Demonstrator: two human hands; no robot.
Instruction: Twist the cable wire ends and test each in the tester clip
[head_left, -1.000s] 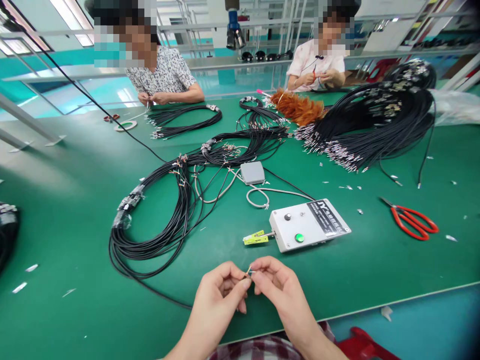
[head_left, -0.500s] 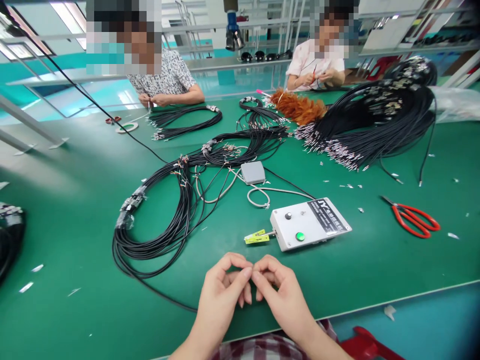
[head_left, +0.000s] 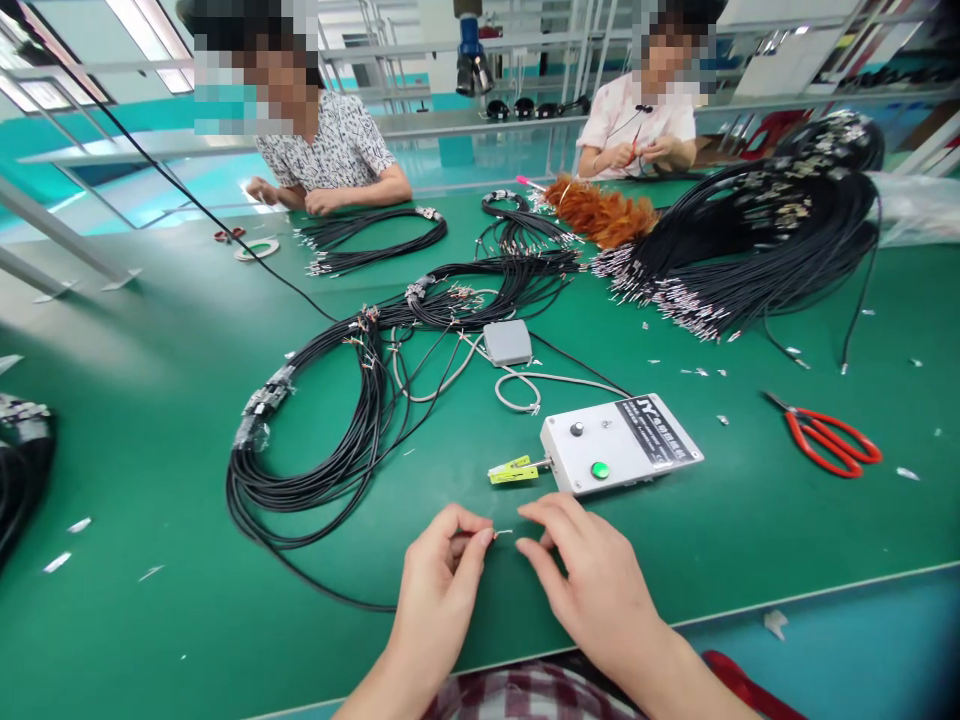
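Between thumb and forefinger my left hand (head_left: 444, 570) pinches the end of a black cable (head_left: 337, 598), whose length inside the hand is hidden. A thin pale wire tip (head_left: 505, 532) pokes out from the pinch to the right. Just right of that tip, my right hand (head_left: 589, 560) has its thumb and forefinger apart, with nothing visible between them. Beyond the hands lies a grey box (head_left: 619, 440) with a knob and a lit green button. A yellow-green clip (head_left: 514, 470) sticks out from its left side.
A coiled bundle of black cables (head_left: 300, 480) lies to the left. Red-handled pliers (head_left: 832, 440) rest at the right. A large cable pile (head_left: 750, 240) and an orange fluffy duster (head_left: 596, 212) are farther back. Two people (head_left: 330, 150) sit across the green table.
My right hand has come away to the right and its fingers have parted. The wire tip now shows beyond my left fingertips. Across the table, one person's hands have moved apart.
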